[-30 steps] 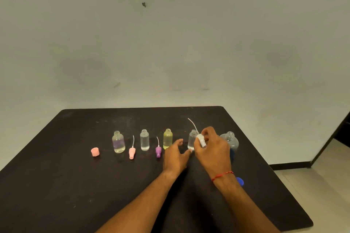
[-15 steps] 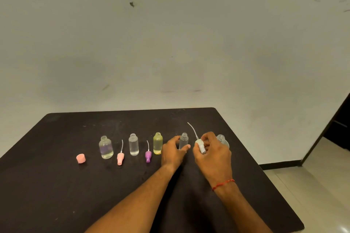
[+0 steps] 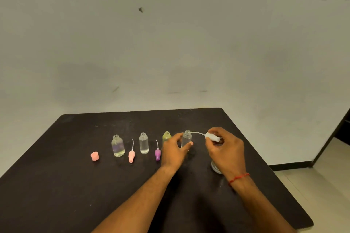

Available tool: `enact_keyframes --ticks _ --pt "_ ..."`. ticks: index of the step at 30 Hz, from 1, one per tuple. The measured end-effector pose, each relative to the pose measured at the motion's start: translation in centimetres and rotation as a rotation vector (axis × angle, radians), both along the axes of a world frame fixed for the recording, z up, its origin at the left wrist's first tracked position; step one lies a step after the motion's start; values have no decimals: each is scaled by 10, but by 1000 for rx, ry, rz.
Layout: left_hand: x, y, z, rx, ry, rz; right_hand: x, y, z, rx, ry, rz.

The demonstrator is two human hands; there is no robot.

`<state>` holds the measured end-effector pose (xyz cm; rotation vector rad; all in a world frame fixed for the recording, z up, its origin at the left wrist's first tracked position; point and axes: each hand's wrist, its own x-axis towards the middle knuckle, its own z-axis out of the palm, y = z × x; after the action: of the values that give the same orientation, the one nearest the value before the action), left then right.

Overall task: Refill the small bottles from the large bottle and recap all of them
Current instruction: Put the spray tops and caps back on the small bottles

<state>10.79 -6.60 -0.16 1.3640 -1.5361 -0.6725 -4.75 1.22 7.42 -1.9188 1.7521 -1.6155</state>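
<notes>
Several small uncapped bottles stand in a row on the black table [image 3: 75,185]: a round one with purplish liquid [image 3: 117,146], a clear one [image 3: 144,143], a yellow one [image 3: 166,136] and a clear one [image 3: 186,139]. My left hand [image 3: 175,149] grips that last clear bottle. My right hand [image 3: 225,149] pinches a white spray cap [image 3: 211,136], tilted so its thin tube's tip sits at the bottle's mouth. The large bottle [image 3: 216,167] is mostly hidden under my right hand.
A pink cap [image 3: 94,156] lies at the left end of the row. A pink spray cap [image 3: 131,155] and a purple spray cap [image 3: 157,154] stand between the bottles, tubes up. The table's right edge drops to a tiled floor.
My left hand has closed around the clear bottle. My right hand has tilted the white cap over, bringing its tube from pointing up down to the bottle's mouth.
</notes>
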Motion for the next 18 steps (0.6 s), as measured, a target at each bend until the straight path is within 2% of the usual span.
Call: enact_keyframes --ticks 18 --pt "17 15 13 -62 -43 13 9 3 13 -7 -24 61"
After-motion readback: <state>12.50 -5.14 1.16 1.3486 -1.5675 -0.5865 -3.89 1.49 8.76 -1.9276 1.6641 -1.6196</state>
